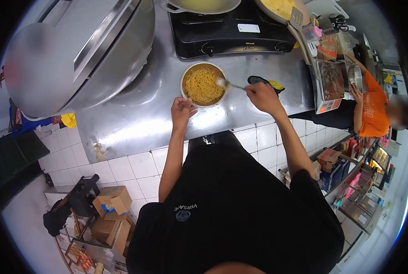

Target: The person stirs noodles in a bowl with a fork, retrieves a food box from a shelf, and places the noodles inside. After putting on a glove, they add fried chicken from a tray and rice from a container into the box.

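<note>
Noodles (203, 86) fill a round metal bowl (184, 94) on the steel counter. My left hand (183, 109) is at the bowl's lower left rim, its fingers bent against the edge. My right hand (262, 97) is closed around the handle of a fork (233, 85), whose blurred head is over the right side of the noodles. Just behind my right hand a black and yellow object (275, 85) lies on the counter.
A black two-burner stove (231, 34) stands behind the bowl, bearing two pans. At left is a large metal vessel (122, 59). On the right are a scale (329, 104), a spatula (297, 20) and a person in orange (374, 109) holding a metal bowl.
</note>
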